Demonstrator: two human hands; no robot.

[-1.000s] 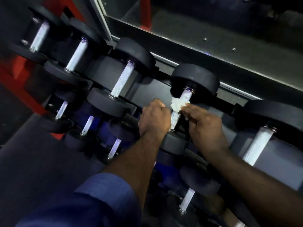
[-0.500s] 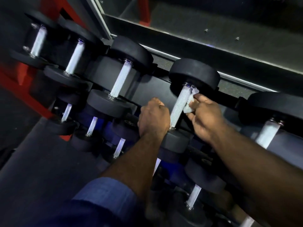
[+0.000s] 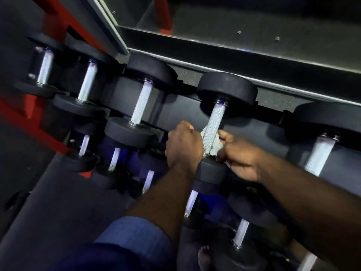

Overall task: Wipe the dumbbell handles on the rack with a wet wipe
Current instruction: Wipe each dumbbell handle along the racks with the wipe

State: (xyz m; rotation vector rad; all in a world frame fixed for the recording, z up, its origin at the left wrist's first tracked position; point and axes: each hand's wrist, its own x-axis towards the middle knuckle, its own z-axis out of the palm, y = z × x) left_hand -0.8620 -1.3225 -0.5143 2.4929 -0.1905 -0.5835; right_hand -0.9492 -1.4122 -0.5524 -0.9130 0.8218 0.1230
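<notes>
The wet wipe (image 3: 214, 146) has slid to the near end of the dumbbell handle (image 3: 214, 122), pinched by the right hand (image 3: 241, 156); the left hand (image 3: 183, 146) (just left) is clenched, seemingly empty.

Dark tiered rack (image 3: 273, 124) with red frame (image 3: 55, 20): black-headed dumbbells (image 3: 226, 90) lie side by side on the top tier, knurled handles (image 3: 141, 103) showing; smaller dumbbells (image 3: 115, 160) rest on tiers below.
</notes>
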